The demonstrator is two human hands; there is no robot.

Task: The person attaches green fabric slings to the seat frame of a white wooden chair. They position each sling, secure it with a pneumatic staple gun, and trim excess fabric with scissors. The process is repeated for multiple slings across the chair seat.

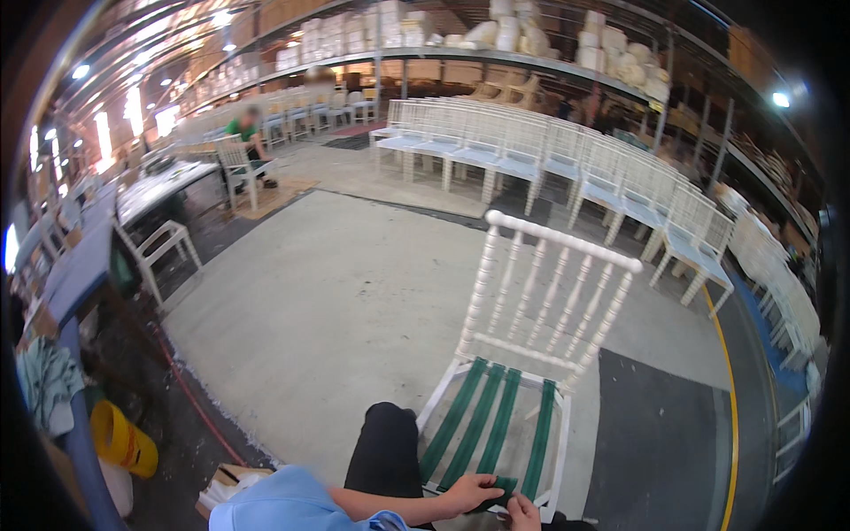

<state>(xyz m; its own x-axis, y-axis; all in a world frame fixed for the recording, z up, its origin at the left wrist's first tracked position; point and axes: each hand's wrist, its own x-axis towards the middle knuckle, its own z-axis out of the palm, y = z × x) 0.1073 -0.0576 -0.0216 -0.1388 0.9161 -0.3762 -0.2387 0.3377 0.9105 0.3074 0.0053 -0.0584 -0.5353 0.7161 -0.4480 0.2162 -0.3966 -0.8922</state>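
Observation:
Right in front of me stands a white chair (567, 241) with turned spindles in its back and an open seat frame. Several dark green webbing straps (487, 419) run from the back of the seat to its front, with gaps between them. At the front rail, my left hand (469, 494) is closed on a strap's end (506, 489). My right hand (523, 512) pinches the same green piece from the right, its fingers partly cut off by the lower edge. Whether a small fastener is between the fingers is too small to tell.
Rows of white chairs (496, 155) with pale seats stand ahead and right. On the left are a blue-edged bench (80, 274), a yellow bucket (124, 440), a red hose (195, 398) and an open cardboard box (232, 482). A person in green (245, 133) sits farther back.

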